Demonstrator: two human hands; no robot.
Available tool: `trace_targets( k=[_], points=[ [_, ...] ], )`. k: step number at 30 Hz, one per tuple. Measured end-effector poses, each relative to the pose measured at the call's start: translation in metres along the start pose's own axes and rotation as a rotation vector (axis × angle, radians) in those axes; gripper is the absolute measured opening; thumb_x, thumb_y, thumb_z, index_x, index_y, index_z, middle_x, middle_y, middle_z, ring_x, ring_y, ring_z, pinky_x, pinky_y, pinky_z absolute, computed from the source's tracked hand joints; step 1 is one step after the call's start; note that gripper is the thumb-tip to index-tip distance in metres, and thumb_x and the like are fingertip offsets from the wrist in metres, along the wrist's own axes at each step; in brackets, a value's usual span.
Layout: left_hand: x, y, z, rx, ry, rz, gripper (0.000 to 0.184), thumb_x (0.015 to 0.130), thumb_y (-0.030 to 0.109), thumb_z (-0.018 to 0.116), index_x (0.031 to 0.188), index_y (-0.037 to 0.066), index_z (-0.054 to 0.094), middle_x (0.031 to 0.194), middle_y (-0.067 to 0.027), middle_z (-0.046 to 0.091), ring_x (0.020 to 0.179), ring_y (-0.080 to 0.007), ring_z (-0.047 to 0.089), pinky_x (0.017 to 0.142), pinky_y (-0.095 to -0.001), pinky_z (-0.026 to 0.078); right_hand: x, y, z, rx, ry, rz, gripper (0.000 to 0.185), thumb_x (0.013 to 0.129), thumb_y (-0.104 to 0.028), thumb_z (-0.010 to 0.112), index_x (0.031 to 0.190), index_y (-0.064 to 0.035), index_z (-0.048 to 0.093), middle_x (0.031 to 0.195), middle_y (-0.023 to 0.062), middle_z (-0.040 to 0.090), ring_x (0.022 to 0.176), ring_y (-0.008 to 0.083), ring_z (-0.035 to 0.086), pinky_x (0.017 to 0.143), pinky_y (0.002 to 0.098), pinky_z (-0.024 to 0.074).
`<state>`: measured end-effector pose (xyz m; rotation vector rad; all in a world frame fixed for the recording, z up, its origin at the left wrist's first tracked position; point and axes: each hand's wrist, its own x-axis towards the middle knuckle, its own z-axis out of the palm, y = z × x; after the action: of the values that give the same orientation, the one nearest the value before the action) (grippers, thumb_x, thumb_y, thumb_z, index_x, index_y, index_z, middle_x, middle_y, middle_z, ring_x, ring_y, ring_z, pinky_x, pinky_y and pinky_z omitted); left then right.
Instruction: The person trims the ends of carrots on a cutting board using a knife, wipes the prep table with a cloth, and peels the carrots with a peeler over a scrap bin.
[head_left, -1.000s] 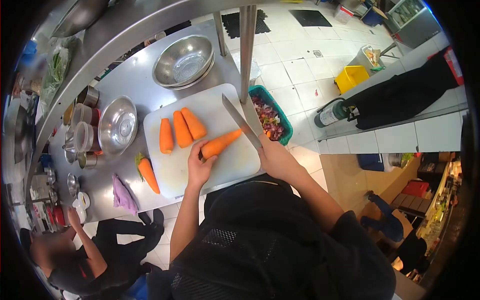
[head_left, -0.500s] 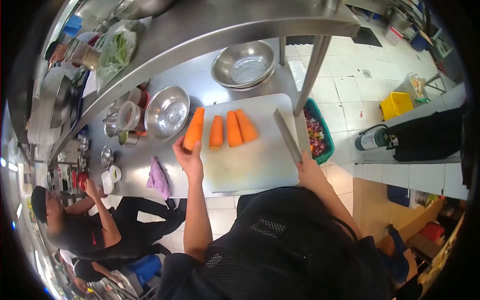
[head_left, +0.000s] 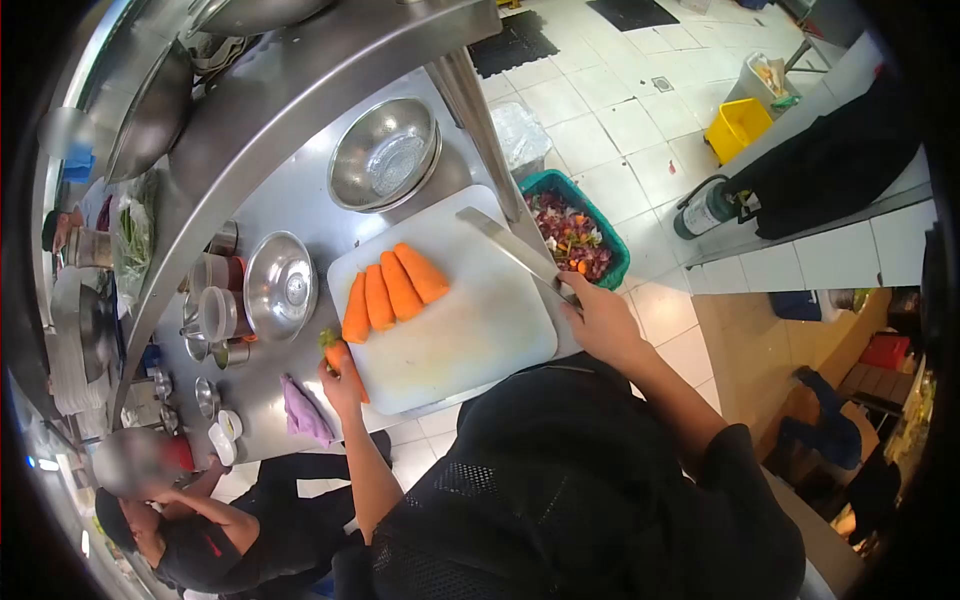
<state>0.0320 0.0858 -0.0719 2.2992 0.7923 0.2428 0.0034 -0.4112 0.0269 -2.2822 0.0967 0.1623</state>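
Several trimmed carrots (head_left: 402, 293) lie side by side on the upper left part of the white cutting board (head_left: 470, 345). My left hand (head_left: 342, 388) is closed around another carrot (head_left: 334, 352), green top still on, at the board's left edge. On the right, my right hand (head_left: 600, 318) grips the handle of a knife (head_left: 510, 245), its blade pointing up and left over the board's right side.
Steel bowls (head_left: 384, 152) stand behind the board, another bowl (head_left: 281, 287) to its left. A purple cloth (head_left: 305, 411) lies near the front edge. A green bin of scraps (head_left: 575, 230) is beyond the right edge. A shelf post (head_left: 474, 130) rises nearby. A co-worker (head_left: 215, 530) is at left.
The carrot my left hand held has joined the row on the board. That hand has moved down to the carrot with the green top and closed on it. The knife stays in my right hand.
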Motion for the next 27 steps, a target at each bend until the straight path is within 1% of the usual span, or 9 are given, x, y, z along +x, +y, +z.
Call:
trace_targets(
  k=[3,5,7,11,12,13,16,20,27],
  points=[
    [0.012,0.000,-0.005,-0.056,-0.199,0.069,0.045,0.094,0.026,0.069,0.125,-0.006,0.059,0.096,-0.0102,0.066,0.084,-0.0182,0.061,0.077,-0.0323,0.050,-0.001,-0.009,0.014,0.201,-0.134,0.079,0.032,0.094,-0.013,0.061,0.122,-0.0015,0.050,0.090,0.0309,0.066,0.086,0.0495,0.065,0.077,0.0580,0.0498],
    [0.010,-0.002,-0.019,-0.261,-0.172,-0.051,0.041,0.095,0.023,0.069,0.122,-0.006,0.060,0.102,-0.0100,0.066,0.086,-0.0157,0.061,0.077,-0.0297,0.050,0.002,-0.006,0.023,0.113,-0.199,0.064,0.030,0.095,-0.012,0.059,0.120,0.0002,0.048,0.089,0.0324,0.066,0.086,0.0507,0.064,0.077,0.0590,0.0489],
    [-0.006,0.008,-0.035,-0.352,0.028,0.080,0.042,0.094,0.021,0.070,0.125,-0.005,0.059,0.108,-0.0113,0.064,0.089,-0.0163,0.061,0.080,-0.0308,0.051,0.003,0.004,0.029,0.039,-0.210,0.093,0.029,0.096,-0.011,0.058,0.119,0.0019,0.047,0.088,0.0339,0.065,0.086,0.0518,0.064,0.077,0.0600,0.0480],
    [-0.069,0.098,-0.033,-0.423,-0.208,0.275,0.044,0.092,0.009,0.069,0.132,-0.003,0.054,0.120,-0.0112,0.062,0.105,-0.0168,0.062,0.089,-0.0323,0.052,0.006,0.020,0.030,0.144,-0.196,0.085,0.027,0.096,-0.011,0.056,0.117,0.0032,0.046,0.088,0.0341,0.065,0.089,0.0521,0.063,0.079,0.0602,0.0469],
    [-0.089,0.129,-0.023,-0.403,-0.387,0.286,0.047,0.090,0.004,0.069,0.134,-0.001,0.054,0.124,-0.0110,0.061,0.115,-0.0188,0.060,0.097,-0.0358,0.050,0.009,0.022,0.031,0.166,-0.213,0.062,0.027,0.096,-0.011,0.055,0.117,0.0033,0.047,0.088,0.0342,0.065,0.090,0.0521,0.063,0.079,0.0601,0.0467],
    [-0.105,0.155,-0.006,-0.362,-0.498,0.368,0.054,0.085,0.005,0.076,0.135,0.005,0.055,0.127,-0.0088,0.060,0.116,-0.0210,0.060,0.093,-0.0337,0.051,0.009,0.022,0.031,0.179,-0.242,0.035,0.027,0.096,-0.011,0.055,0.118,0.0035,0.048,0.089,0.0343,0.065,0.090,0.0521,0.063,0.080,0.0601,0.0465],
    [-0.126,0.185,0.068,-0.053,-0.561,0.802,0.058,0.079,0.014,0.081,0.131,0.005,0.057,0.122,-0.0142,0.058,0.114,-0.0338,0.057,0.097,-0.0411,0.048,0.003,-0.006,0.017,0.111,-0.166,0.059,0.028,0.096,-0.009,0.053,0.120,0.0037,0.048,0.088,0.0346,0.064,0.087,0.0513,0.063,0.077,0.0592,0.0471],
    [-0.131,0.176,0.109,0.025,-0.591,0.751,0.055,0.078,0.019,0.080,0.127,0.007,0.057,0.117,-0.0138,0.057,0.112,-0.0360,0.053,0.095,-0.0465,0.043,-0.015,-0.035,-0.003,0.169,-0.063,-0.011,0.033,0.098,-0.011,0.051,0.128,0.0028,0.045,0.084,0.0331,0.063,0.082,0.0503,0.063,0.074,0.0587,0.0473],
    [-0.133,0.179,0.109,0.055,-0.584,0.752,0.053,0.078,0.013,0.078,0.127,0.008,0.056,0.119,-0.0112,0.055,0.112,-0.0354,0.053,0.092,-0.0487,0.043,-0.022,-0.059,-0.005,0.009,-0.199,-0.012,0.034,0.099,-0.010,0.050,0.131,0.0020,0.043,0.082,0.0317,0.063,0.079,0.0504,0.062,0.071,0.0586,0.0468]
  ],
)
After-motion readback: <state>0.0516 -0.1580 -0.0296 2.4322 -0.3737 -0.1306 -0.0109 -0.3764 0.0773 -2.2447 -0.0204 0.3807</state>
